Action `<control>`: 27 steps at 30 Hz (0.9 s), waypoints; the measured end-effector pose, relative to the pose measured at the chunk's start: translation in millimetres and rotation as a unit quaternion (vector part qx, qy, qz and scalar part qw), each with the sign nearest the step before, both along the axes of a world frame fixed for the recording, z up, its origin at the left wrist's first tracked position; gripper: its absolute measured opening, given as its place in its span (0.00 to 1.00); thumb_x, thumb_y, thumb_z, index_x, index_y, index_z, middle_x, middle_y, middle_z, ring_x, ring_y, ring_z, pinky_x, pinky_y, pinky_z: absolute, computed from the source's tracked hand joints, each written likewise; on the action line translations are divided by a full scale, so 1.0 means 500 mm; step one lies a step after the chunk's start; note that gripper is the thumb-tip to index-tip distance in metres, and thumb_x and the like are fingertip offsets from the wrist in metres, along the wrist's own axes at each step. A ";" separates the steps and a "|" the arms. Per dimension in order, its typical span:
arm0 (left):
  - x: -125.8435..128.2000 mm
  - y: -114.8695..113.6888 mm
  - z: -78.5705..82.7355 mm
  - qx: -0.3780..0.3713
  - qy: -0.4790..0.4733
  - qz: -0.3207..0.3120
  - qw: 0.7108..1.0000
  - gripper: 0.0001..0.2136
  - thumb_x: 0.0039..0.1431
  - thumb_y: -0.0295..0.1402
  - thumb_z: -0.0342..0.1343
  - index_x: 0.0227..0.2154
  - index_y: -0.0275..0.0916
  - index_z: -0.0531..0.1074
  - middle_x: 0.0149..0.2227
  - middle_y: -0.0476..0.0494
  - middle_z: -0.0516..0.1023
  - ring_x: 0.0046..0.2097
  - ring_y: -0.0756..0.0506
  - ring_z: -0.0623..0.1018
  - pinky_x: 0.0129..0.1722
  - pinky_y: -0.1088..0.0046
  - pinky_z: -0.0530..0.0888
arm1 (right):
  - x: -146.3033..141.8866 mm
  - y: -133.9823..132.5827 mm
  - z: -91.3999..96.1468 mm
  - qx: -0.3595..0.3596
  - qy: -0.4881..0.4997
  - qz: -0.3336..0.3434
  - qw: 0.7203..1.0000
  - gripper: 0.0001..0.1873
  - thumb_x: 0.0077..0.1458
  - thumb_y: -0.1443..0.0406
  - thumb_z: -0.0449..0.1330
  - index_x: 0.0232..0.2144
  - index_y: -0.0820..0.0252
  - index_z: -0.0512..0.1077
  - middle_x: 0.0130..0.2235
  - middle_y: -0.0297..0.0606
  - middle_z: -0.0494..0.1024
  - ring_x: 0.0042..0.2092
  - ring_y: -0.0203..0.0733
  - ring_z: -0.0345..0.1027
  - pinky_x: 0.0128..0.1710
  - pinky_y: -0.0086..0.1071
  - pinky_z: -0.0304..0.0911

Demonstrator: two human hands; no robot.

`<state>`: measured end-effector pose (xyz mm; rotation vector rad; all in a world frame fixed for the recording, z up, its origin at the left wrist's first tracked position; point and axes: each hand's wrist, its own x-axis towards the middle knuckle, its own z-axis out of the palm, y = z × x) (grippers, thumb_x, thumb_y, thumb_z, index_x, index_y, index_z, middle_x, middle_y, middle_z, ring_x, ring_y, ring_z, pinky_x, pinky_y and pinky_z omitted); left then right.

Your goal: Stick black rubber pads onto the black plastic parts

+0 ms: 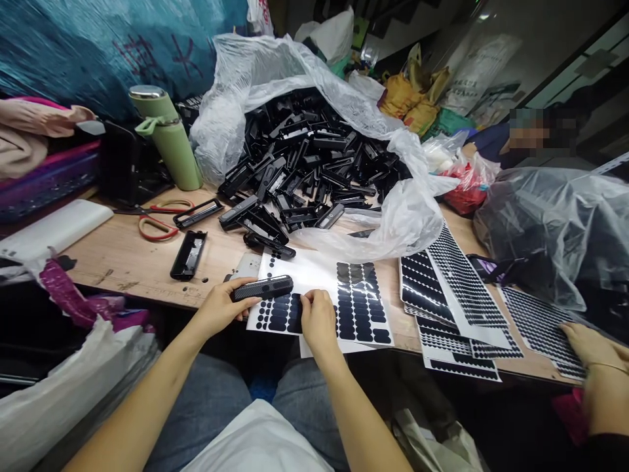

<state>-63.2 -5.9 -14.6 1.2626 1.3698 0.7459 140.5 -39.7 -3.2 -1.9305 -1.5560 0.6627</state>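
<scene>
My left hand [227, 307] is shut on a long black plastic casing [269, 287] with a ribbed, carbon-like surface and round marks on top. It is held just above a white sheet of black stickers [361, 301] at the table's front edge. The stickers are rounded strips and small dots in rows; part of the sheet's upper left is bare white. Over the middle of that sheet, my right hand [318, 321] has thumb and fingers pinched together, beside the strips. Whatever lies between those fingertips is hidden.
A heap of black casings [314, 157] spills from a clear plastic bag [413, 216]. Left are two loose casings, red-handled scissors [157, 231], a green bottle [171, 141] and a white box [56, 229]. At right, more sticker sheets [462, 295] lie near another person's hand [592, 344].
</scene>
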 end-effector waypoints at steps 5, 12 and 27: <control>0.000 0.002 0.004 0.005 0.012 -0.015 1.000 0.26 0.44 0.38 0.62 0.48 0.36 0.70 0.21 0.50 0.74 0.21 0.49 0.72 0.20 0.74 0.71 | 0.006 0.023 0.010 -0.026 0.173 0.001 0.985 0.08 0.53 0.59 0.52 0.29 0.56 0.65 0.35 0.39 0.71 0.36 0.41 0.65 0.38 0.34 0.60; -0.003 0.002 -0.002 0.018 0.015 -0.032 0.999 0.25 0.45 0.38 0.62 0.48 0.38 0.70 0.27 0.48 0.76 0.23 0.49 0.73 0.20 0.75 0.72 | 0.003 0.072 -0.026 -0.120 0.360 0.012 0.925 0.10 0.45 0.58 0.57 0.26 0.60 0.67 0.24 0.31 0.67 0.28 0.35 0.62 0.33 0.32 0.59; -0.003 -0.001 -0.003 0.027 0.012 -0.036 0.999 0.23 0.46 0.37 0.62 0.47 0.38 0.70 0.33 0.46 0.76 0.23 0.51 0.73 0.20 0.75 0.73 | 0.002 0.074 -0.018 -0.133 0.302 0.027 0.944 0.11 0.47 0.57 0.56 0.26 0.60 0.67 0.26 0.33 0.69 0.29 0.36 0.63 0.32 0.31 0.59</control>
